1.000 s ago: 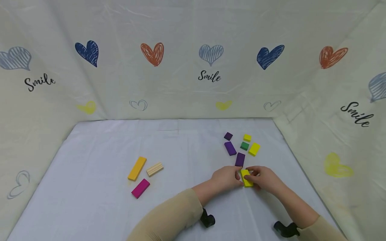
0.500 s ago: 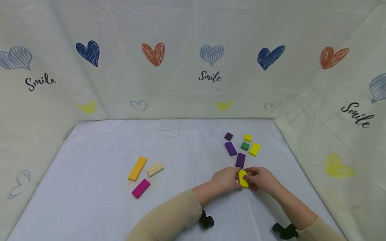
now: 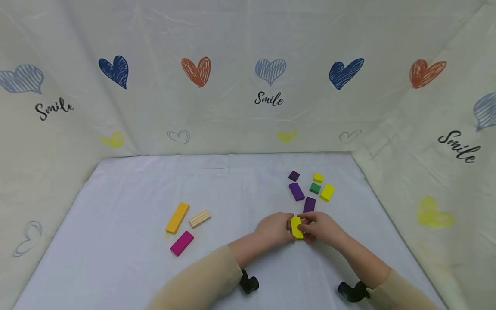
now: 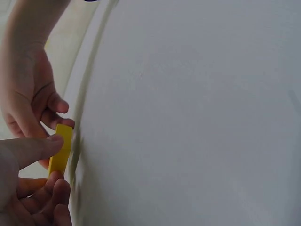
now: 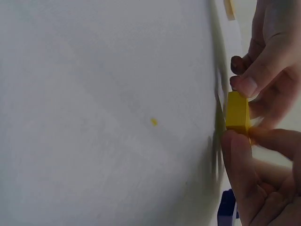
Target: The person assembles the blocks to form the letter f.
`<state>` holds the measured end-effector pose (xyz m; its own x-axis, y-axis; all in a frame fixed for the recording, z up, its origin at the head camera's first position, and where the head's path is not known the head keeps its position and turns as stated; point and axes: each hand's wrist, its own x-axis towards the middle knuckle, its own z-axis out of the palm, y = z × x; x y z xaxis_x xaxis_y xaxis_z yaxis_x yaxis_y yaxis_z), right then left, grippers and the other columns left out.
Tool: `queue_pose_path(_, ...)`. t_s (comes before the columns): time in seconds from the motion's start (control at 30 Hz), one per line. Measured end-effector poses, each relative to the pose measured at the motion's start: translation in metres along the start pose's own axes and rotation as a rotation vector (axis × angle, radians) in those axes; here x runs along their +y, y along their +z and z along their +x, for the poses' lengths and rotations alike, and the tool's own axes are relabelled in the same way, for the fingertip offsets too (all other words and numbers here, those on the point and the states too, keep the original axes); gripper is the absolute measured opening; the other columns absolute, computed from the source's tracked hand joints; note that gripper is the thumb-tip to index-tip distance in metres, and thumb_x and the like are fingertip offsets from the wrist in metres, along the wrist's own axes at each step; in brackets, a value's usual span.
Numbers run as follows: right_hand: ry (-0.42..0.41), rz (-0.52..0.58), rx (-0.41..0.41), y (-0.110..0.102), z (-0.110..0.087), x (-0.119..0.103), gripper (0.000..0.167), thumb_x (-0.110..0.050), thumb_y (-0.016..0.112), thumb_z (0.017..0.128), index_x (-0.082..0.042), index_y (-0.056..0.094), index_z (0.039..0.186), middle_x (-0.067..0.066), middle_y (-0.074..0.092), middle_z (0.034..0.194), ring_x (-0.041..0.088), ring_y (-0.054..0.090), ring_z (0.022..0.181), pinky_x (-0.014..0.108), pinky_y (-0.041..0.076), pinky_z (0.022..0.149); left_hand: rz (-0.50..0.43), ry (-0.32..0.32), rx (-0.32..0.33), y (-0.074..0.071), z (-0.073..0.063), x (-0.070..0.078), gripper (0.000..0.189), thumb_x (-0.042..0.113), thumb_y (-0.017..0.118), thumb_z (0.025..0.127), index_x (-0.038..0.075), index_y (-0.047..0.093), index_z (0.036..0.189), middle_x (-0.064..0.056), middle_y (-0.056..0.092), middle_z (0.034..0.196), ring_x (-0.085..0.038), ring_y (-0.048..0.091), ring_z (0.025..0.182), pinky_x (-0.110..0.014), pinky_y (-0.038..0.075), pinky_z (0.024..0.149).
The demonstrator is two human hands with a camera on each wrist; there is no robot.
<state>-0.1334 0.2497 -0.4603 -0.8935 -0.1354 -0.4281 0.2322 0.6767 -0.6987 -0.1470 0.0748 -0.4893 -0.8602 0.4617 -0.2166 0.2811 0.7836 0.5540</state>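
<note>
A yellow block (image 3: 296,228) is held between my two hands, low over the right half of the cloth. My left hand (image 3: 275,227) pinches it from the left; in the left wrist view the thumb lies on the yellow block (image 4: 60,157) with fingertips at its lower end. From the other side, my right hand (image 3: 325,229) grips it; in the right wrist view both thumbs and fingers meet at opposite ends of the yellow block (image 5: 237,112). Just beyond the hands lies a purple block (image 3: 309,204), its near end covered by the right hand.
Farther back lie a purple block (image 3: 296,191), a small dark purple block (image 3: 294,175), a green block (image 3: 315,188), a small yellow block (image 3: 318,178) and another yellow block (image 3: 327,192). At left are orange (image 3: 177,218), striped wooden (image 3: 200,218) and magenta (image 3: 181,243) blocks.
Both hands have moved left together with the yellow block, away from beneath the purple block. The other blocks lie where they were.
</note>
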Motion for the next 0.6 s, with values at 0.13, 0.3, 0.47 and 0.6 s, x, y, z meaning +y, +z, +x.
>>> queue_pose_path(0.13, -0.043, -0.004, -0.028, 0.01, 0.003, -0.016, 0.043, -0.015, 0.07, 0.092, -0.002, 0.061, 0.132, 0.005, 0.064, 0.086, 0.02, 0.061, 0.066, 0.031, 0.056, 0.064, -0.002, -0.011, 0.024, -0.009, -0.011, -0.017, 0.068, 0.042, 0.083, 0.079, 0.02, 0.059, 0.139, 0.008, 0.065, 0.1, -0.008, 0.055, 0.085, -0.026, 0.05, 0.078)
queue_pose_path(0.3, -0.073, -0.021, -0.059, 0.024, 0.01, -0.031, 0.043, -0.017, 0.071, 0.091, -0.006, 0.063, 0.132, 0.004, 0.063, 0.085, 0.02, 0.06, 0.067, 0.031, 0.055, 0.064, -0.004, -0.005, 0.048, -0.02, -0.026, -0.037, 0.069, 0.04, 0.083, 0.079, 0.017, 0.058, 0.138, 0.006, 0.064, 0.099, -0.01, 0.055, 0.085, -0.028, 0.05, 0.077)
queue_pose_path(0.47, -0.109, -0.049, -0.096, 0.041, 0.02, -0.042, 0.043, -0.017, 0.072, 0.091, -0.008, 0.063, 0.132, 0.002, 0.062, 0.085, 0.018, 0.06, 0.067, 0.029, 0.054, 0.062, 0.018, -0.012, 0.066, -0.027, -0.042, -0.055, 0.07, 0.038, 0.083, 0.079, 0.014, 0.057, 0.139, 0.006, 0.063, 0.097, -0.011, 0.054, 0.084, -0.027, 0.049, 0.074)
queue_pose_path(0.6, -0.146, -0.068, -0.137, 0.056, 0.024, -0.05, 0.044, -0.015, 0.073, 0.09, -0.008, 0.063, 0.133, 0.001, 0.061, 0.084, 0.017, 0.057, 0.065, 0.029, 0.053, 0.061, 0.013, -0.031, 0.064, -0.033, -0.055, -0.067, 0.068, 0.036, 0.083, 0.079, 0.013, 0.058, 0.138, 0.008, 0.058, 0.087, -0.01, 0.052, 0.079, -0.026, 0.045, 0.068)
